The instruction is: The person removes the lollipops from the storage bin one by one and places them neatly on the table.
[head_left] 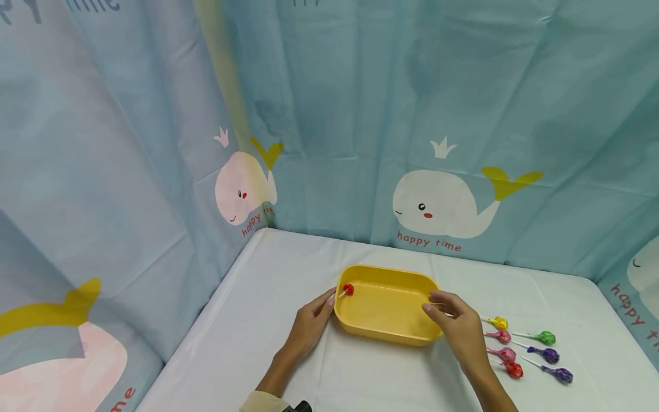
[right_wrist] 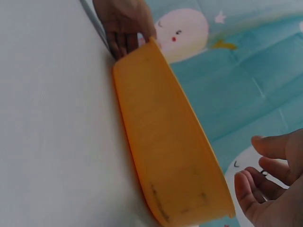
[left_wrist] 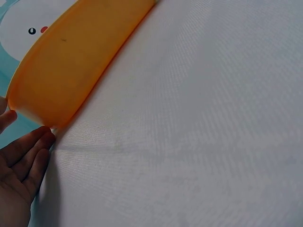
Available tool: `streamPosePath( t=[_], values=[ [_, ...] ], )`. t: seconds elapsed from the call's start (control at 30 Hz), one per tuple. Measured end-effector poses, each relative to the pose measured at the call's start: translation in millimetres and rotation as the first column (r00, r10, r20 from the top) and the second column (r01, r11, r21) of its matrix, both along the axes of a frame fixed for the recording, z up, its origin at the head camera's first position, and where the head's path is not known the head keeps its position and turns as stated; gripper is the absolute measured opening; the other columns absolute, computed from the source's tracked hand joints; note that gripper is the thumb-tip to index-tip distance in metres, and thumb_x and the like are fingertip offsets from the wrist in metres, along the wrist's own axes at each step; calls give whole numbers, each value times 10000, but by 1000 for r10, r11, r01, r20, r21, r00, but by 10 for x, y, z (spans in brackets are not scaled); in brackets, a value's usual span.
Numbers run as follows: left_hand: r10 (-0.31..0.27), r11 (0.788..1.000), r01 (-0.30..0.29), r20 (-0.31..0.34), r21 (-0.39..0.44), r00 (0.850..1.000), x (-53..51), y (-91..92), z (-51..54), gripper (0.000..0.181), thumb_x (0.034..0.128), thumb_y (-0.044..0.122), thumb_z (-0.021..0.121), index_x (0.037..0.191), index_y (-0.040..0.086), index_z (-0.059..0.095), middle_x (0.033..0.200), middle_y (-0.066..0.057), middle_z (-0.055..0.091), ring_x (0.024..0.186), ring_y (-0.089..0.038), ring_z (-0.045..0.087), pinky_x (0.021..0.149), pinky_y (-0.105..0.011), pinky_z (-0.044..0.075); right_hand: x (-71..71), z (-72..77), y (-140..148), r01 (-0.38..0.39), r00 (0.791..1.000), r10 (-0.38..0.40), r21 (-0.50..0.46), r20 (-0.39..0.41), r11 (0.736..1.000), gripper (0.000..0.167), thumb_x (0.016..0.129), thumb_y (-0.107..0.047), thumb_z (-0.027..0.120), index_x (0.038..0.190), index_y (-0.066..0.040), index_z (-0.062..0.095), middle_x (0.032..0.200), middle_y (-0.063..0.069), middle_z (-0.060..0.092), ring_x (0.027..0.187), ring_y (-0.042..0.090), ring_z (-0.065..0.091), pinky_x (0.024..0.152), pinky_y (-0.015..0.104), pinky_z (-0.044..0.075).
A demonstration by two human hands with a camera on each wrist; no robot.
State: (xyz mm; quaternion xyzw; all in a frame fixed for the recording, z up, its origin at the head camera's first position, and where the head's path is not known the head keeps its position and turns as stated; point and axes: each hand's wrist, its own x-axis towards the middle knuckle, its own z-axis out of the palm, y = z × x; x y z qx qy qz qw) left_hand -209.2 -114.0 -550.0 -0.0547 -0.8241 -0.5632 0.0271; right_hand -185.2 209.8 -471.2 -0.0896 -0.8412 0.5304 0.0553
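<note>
A shallow yellow plastic tray (head_left: 386, 306) sits on the white-covered table, with a red-wrapped lollipop (head_left: 349, 289) inside at its left end. My left hand (head_left: 307, 329) touches that end from outside; in the left wrist view its fingers (left_wrist: 35, 156) lie nearly straight against the tray's lower edge. At the opposite end is my right hand (head_left: 460, 329), its fingers loosely bent by the rim. The right wrist view shows that hand (right_wrist: 277, 182) holding nothing, with a gap between thumb and fingers.
Right of my right hand lie several wrapped lollipops, among them yellow (head_left: 498, 323), green (head_left: 547, 337), red (head_left: 513, 370) and purple (head_left: 562, 375) ones; the hand partly covers some sticks. A blue curtain (head_left: 334, 189) printed with whales stands behind the table and along its left side.
</note>
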Motion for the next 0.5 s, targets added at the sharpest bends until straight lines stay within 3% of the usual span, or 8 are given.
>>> streamPosePath(
  t=[0.2,0.5],
  values=[
    [0,1000,1,-3,5,1000,5,2,9,449,1106,486,536,1521,326,596,1549,76,574,1480,-218,510,1231,-479,413,-47,-11,-140,-41,999,40,-46,-12,998,474,1000,-339,771,1375,-62,685,1333,127,712,1193,261,686,866,20,495],
    [-6,1000,6,0,4,1000,12,-2,19,447,1109,483,530,1524,328,593,1553,66,572,1482,-224,508,1234,-488,410,-116,-56,-354,-102,994,98,-71,-58,992,425,949,-278,833,1320,-103,723,1291,111,740,1115,220,714,859,130,556]
  ],
)
